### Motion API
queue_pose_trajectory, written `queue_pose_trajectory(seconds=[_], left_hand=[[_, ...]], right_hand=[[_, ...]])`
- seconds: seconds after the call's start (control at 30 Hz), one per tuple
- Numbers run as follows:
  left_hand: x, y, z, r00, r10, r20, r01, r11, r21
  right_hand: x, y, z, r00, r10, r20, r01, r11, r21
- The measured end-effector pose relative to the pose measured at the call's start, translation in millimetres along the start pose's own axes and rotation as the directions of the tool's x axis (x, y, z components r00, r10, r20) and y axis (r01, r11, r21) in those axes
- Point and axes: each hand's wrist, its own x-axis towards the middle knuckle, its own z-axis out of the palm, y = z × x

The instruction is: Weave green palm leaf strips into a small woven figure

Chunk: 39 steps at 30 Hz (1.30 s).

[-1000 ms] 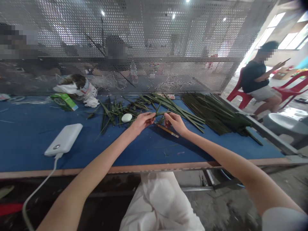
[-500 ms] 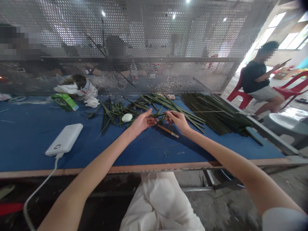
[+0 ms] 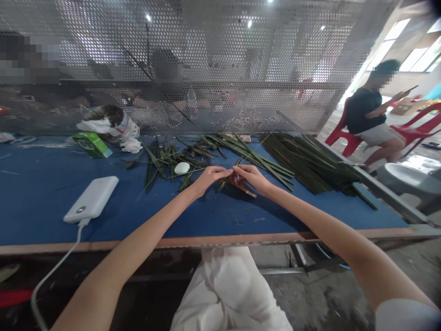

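As the left hand (image 3: 211,178) and right hand (image 3: 251,178) pinch, a palm leaf (image 3: 223,183) sits between them.

The view comes from a camera worn on the person's head, facing forward and down across a blue worktable (image 3: 37,202) toward a perforated metal screen (image 3: 220,55) at the far side. It sits close above the left hand (image 3: 210,179) and right hand (image 3: 251,179) (near enough that the left forearm (image 3: 148,225) and right forearm (image 3: 310,216) reach in from the bottom corners). Its wide frame also takes in white-clad legs (image 3: 227,289) at the near edge and a seated person (image 3: 365,110) at far right.
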Motion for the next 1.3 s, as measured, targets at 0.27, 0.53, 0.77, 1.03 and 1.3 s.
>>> queue_pose_trajectory(seconds=[0.27, 0.53, 0.77, 1.03, 1.3], left_hand=[[0, -5, 0.5, 0.996, -0.023, 0.087, 0.024, 1.000, -0.010], [1, -3, 0.3, 0.996, -0.025, 0.084, 0.023, 0.999, 0.031], [3, -6, 1.3, 0.996, -0.028, 0.080, 0.036, 0.995, -0.092], [-2, -1, 3.3, 0.999, 0.023, 0.037, -0.024, 0.999, 0.029], [-5, 4, 4.2, 0.997, 0.073, 0.018, -0.075, 0.989, 0.125]], right_hand=[[-3, -4, 3, 0.998, 0.004, 0.063, -0.006, 0.999, 0.038], [2, -3, -7, 0.997, -0.021, -0.077, 0.026, 0.998, 0.062], [2, -2, -5, 0.999, -0.019, -0.044, 0.021, 0.999, 0.048], [1, 2, -5, 0.997, -0.078, 0.004, 0.078, 0.995, -0.055], [-1, -1, 0, 0.985, -0.118, -0.123, 0.099, 0.984, -0.145]])
